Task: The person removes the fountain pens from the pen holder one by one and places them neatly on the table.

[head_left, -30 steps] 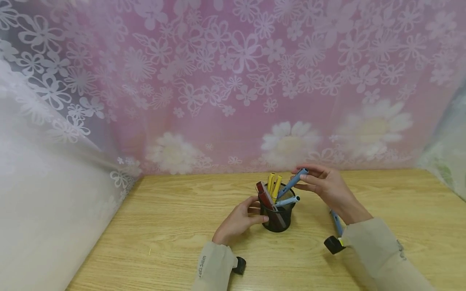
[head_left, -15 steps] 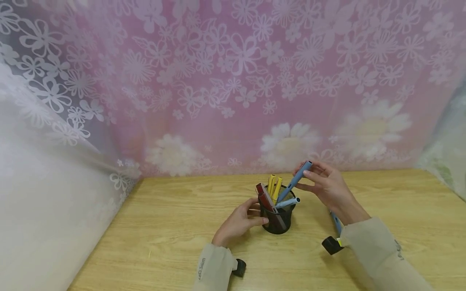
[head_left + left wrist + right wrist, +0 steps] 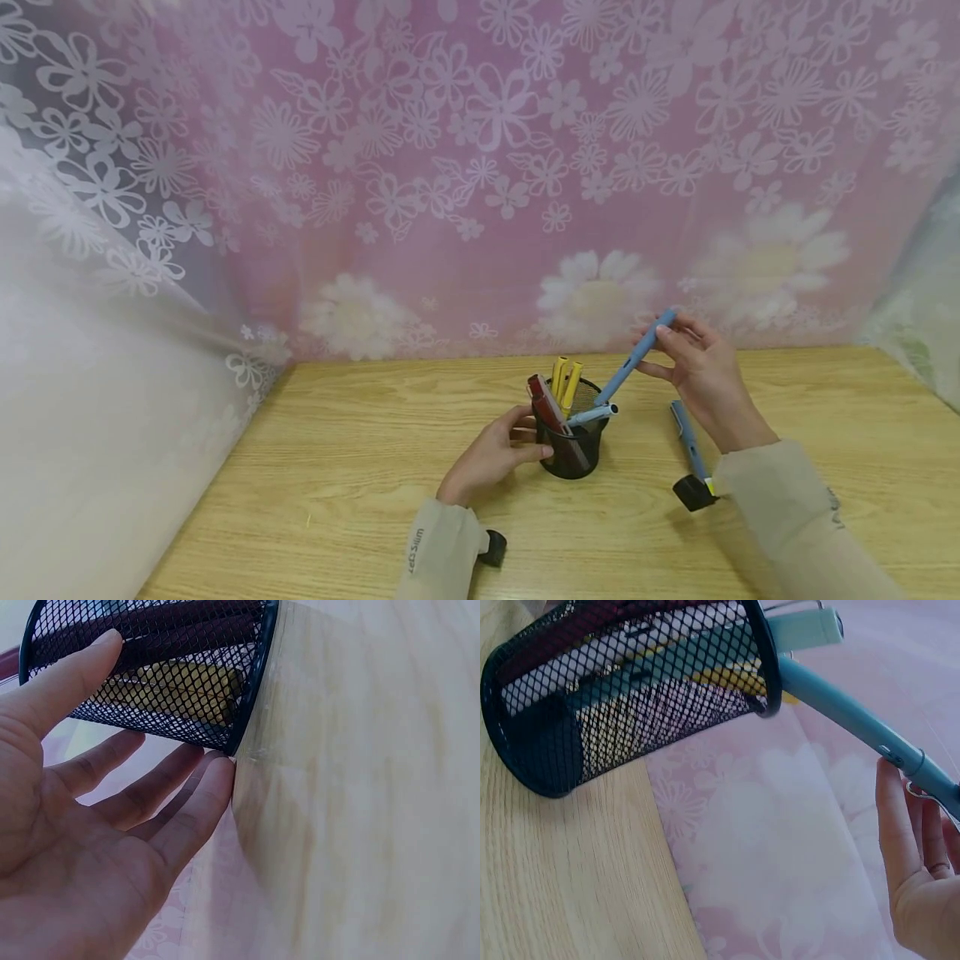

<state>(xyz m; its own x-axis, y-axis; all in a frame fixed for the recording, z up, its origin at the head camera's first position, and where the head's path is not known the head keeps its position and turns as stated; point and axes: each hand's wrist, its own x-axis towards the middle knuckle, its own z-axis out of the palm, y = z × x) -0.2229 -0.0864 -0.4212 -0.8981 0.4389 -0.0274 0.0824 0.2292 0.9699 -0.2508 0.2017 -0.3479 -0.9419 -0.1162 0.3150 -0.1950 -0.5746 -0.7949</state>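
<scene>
A black mesh pen holder [image 3: 572, 460] stands on the wooden table. Around its left side my left hand [image 3: 487, 458] holds it, thumb on the front mesh and fingers behind, as the left wrist view also shows on the mesh wall [image 3: 172, 682]. My right hand [image 3: 708, 379] pinches a blue pen [image 3: 641, 346] near its upper end. That pen slants, its lower tip at the holder's rim; the right wrist view shows its barrel [image 3: 847, 712] leaning out past the rim. Inside the holder stand dark red pens [image 3: 545, 402], yellow pens [image 3: 570, 387] and a light blue pen [image 3: 596, 414].
Another blue pen [image 3: 686, 437] lies on the table [image 3: 315, 467] right of the holder, below my right hand. Black wrist cameras [image 3: 694, 492] sit at both cuffs. A pink flowered curtain [image 3: 450, 208] hangs along the table's back edge, and a pale sheet [image 3: 90, 400] at the left.
My right hand has drawn the blue pen up and to the right, mostly out of the holder. More of the pen lying on the table shows. My left hand stays on the holder.
</scene>
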